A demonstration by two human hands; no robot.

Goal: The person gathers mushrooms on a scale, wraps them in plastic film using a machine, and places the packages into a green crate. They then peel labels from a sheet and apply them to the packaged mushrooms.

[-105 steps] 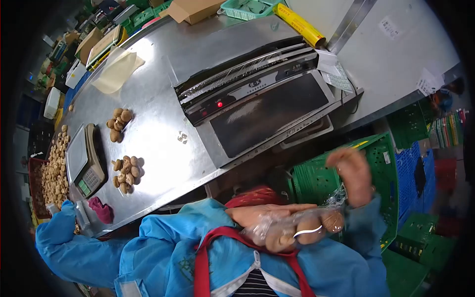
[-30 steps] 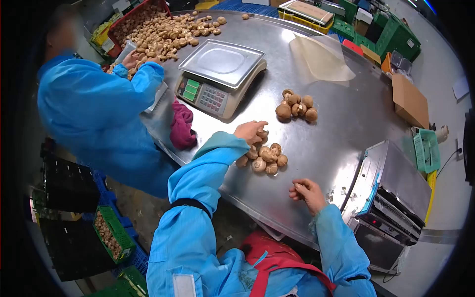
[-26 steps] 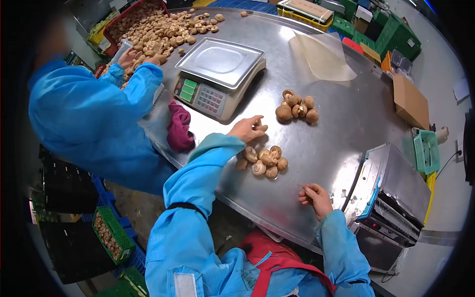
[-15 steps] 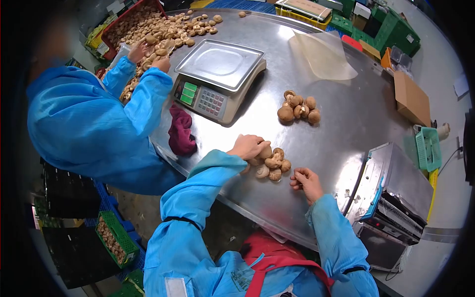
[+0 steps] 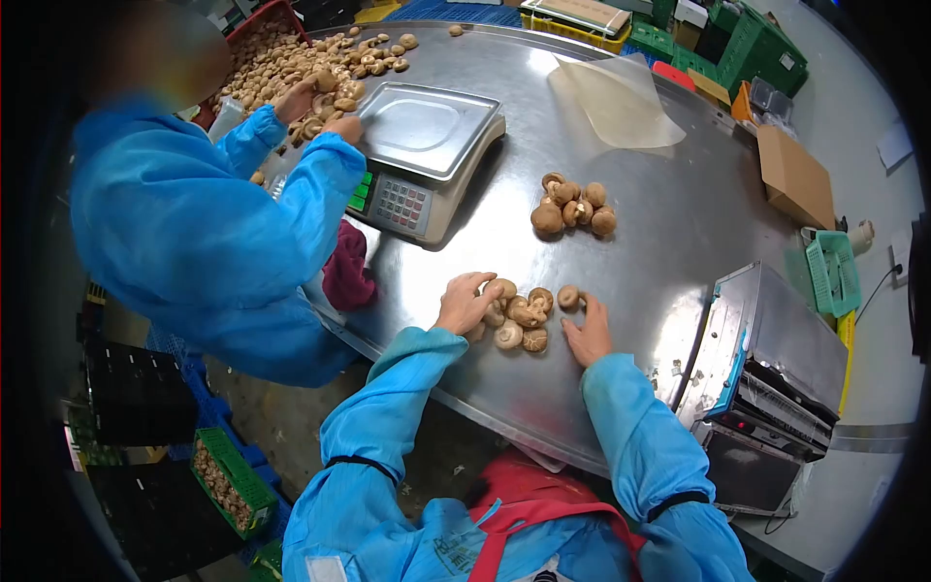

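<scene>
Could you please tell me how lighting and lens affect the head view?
Head view: strong fisheye bends the table edge and blackens the corners; light glares off the steel near the scale; the left hand, right hand and mushrooms between them are sharp.

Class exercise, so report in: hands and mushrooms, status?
Left hand open, cupped on near mushroom pile. Right hand open, touching its other side. Scale, second pile farther back.

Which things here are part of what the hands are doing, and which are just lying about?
In use: left hand, right hand, near mushroom pile.
Lying about: second mushroom pile, scale, maroon cloth, plastic sheet, cardboard box.
</scene>
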